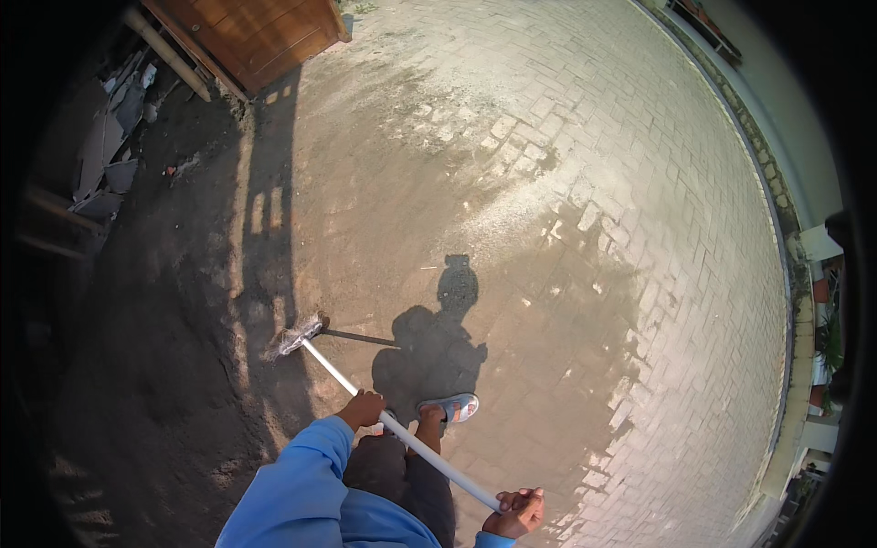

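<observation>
A broom with a long white handle (pixel 437 461) slants across in front of my legs, its head (pixel 300 336) resting on the dirt-covered ground to the left. My left hand (pixel 363 409) is wrapped round the middle of the handle. Near the handle's top end, my right hand (pixel 518 513) is closed on it at the lower edge of the view. Brown dirt (pixel 356 237) lies round the broom head and partly covers the paving. The bristles are blurred and dusty.
Pale paving blocks (pixel 676 274) stretch along the right, up to a low kerb (pixel 784 228). A wooden door or panel (pixel 247 41) stands at the far left, near broken slabs (pixel 110 137). My sandalled foot (pixel 452 407) is just beyond the handle, beside my shadow (pixel 429 338).
</observation>
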Demonstrator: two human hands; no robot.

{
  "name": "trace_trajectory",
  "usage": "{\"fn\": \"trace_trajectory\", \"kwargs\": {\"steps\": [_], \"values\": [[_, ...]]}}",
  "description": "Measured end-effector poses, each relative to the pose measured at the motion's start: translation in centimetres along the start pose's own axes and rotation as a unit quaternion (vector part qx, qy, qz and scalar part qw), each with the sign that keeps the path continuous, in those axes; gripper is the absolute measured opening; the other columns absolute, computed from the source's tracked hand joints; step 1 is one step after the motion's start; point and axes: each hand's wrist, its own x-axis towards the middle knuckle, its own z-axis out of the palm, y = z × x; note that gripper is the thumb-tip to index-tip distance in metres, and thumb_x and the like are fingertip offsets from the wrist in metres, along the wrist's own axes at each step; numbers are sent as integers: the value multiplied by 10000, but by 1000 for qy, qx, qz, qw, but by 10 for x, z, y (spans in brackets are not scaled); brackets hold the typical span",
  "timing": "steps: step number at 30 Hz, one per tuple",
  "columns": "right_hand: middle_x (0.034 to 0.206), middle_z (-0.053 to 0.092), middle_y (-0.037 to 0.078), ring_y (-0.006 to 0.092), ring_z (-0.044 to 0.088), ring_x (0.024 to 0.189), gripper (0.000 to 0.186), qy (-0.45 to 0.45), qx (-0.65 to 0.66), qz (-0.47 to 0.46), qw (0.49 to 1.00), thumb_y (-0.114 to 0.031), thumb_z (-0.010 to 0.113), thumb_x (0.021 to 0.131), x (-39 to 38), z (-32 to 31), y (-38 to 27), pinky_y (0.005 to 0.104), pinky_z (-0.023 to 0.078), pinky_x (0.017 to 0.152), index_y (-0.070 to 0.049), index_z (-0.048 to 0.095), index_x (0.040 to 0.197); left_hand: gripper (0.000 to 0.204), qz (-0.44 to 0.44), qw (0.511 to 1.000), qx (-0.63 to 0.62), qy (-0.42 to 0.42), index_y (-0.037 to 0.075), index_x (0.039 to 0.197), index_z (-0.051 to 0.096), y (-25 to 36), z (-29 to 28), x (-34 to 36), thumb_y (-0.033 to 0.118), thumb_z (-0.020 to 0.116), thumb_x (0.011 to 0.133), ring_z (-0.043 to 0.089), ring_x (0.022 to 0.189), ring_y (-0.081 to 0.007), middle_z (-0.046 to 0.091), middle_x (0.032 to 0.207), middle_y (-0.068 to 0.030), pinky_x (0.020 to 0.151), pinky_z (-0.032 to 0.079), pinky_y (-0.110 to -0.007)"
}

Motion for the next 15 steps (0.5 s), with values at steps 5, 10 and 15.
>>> {"fn": "trace_trajectory", "kwargs": {"steps": [5,10,15], "values": [[480,283,-35,83,302,363,358,29,94,-40,994,-382,573,968,57,-29,-94,258,331,382,-92,506,769,338,149,984,-87,46,120,1019,586,89,-21,5,124,696,700,569,1088,-294,605,1013,-96,1004,359,-497],[641,413,-9,89,363,439,349,146,-12,-313,938,-403,611,905,54,-121,-221,262,366,385,-73,515,967,288,290,908,-212,215,94,942,548,264,-39,45,58,686,691,566,954,-258,560,913,-69,887,408,-396],[625,413,-17,81,358,437,334,166,-30,-268,949,-404,618,899,26,-84,-165,247,349,378,-84,537,954,229,243,901,-272,234,85,848,589,209,-12,39,100,714,658,584,934,-250,586,851,-59,881,421,-376]]}}
